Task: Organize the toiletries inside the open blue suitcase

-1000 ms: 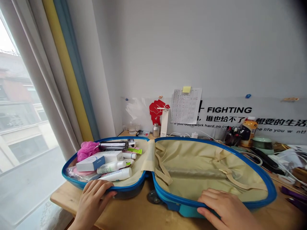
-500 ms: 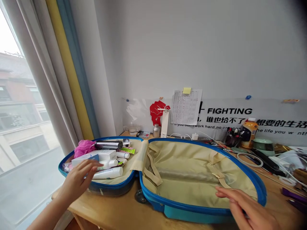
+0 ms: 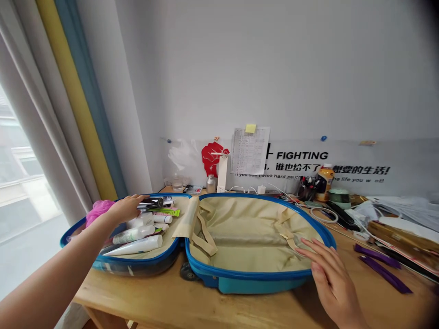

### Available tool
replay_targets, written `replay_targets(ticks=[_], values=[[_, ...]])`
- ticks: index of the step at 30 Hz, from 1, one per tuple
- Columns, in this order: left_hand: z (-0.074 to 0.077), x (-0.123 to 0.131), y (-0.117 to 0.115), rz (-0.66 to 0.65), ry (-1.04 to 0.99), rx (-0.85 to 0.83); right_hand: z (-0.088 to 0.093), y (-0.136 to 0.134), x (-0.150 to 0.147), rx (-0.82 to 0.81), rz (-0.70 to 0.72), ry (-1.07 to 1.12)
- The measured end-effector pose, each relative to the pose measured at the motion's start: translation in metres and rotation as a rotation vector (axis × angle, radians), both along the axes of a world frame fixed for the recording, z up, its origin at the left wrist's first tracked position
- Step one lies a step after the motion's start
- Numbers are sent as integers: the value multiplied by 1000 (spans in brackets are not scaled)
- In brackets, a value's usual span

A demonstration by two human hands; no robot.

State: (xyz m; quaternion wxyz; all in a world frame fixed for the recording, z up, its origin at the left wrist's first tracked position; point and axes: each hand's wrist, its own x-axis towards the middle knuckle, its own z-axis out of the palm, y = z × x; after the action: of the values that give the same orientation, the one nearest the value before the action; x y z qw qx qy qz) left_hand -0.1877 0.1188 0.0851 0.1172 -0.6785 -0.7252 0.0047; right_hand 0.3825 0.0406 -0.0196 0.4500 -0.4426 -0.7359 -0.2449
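A blue suitcase [image 3: 270,274] lies spread wide on the wooden desk, its beige lining showing. Tubes, boxes and bottles fill its left half. Over the back of that half is my left hand [image 3: 127,208], fingers stretched out across a dark cylinder [image 3: 152,203] beside a pink bath puff [image 3: 99,211]; whether it touches the cylinder I cannot tell. In front of it lie a white box [image 3: 140,220], a white bottle [image 3: 129,235] and a white tube [image 3: 139,246]. My right hand [image 3: 331,274], fingers spread and holding nothing, is at the right half's front right rim.
Behind the suitcase stand a white lamp [image 3: 222,173], a small bottle [image 3: 211,184] and an orange bottle [image 3: 324,183]. Coiled white cable [image 3: 324,215] and purple strips [image 3: 384,273] lie to the right. Curtains [image 3: 68,91] hang by the window at left.
My left hand has moved back from over the white bottle and tube to the dark cylinder. My right hand's fingers have spread. The view has turned a little to the right.
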Motion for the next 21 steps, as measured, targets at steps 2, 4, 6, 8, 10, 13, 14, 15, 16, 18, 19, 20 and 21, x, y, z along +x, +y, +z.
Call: replay_targets(ticks=[2, 4, 6, 8, 10, 13, 14, 15, 16, 18, 19, 20, 21], values=[[0, 5, 6, 3, 31, -7, 1, -2, -1, 3, 12, 5], [-1, 12, 12, 11, 58, -14, 5, -2, -3, 16, 25, 0], [-2, 18, 15, 20, 73, -13, 9, -1, -1, 22, 53, -16], [-2, 21, 16, 17, 86, 2, 12, 2, 4, 14, 108, -71], [0, 22, 13, 9, 100, 27, 14, 6, 13, 4, 162, -133], [8, 28, 4, 38, 97, 149, 13, 11, 25, -15, 175, -119], [12, 33, 0, 51, 76, 223, 11, 12, 27, -29, 166, -87], [17, 41, -4, 61, 43, 303, 10, 12, 28, -46, 157, -54], [23, 51, -9, 60, -2, 375, 8, 11, 28, -64, 151, -25], [34, 82, -19, 10, -106, 451, 7, 9, 26, -84, 149, 16], [39, 101, -25, -48, -157, 445, 6, 8, 24, -86, 150, 26], [44, 122, -30, -132, -204, 412, 6, 6, 23, -85, 151, 30], [47, 144, -36, -243, -242, 334, 6, 5, 22, -80, 151, 32]])
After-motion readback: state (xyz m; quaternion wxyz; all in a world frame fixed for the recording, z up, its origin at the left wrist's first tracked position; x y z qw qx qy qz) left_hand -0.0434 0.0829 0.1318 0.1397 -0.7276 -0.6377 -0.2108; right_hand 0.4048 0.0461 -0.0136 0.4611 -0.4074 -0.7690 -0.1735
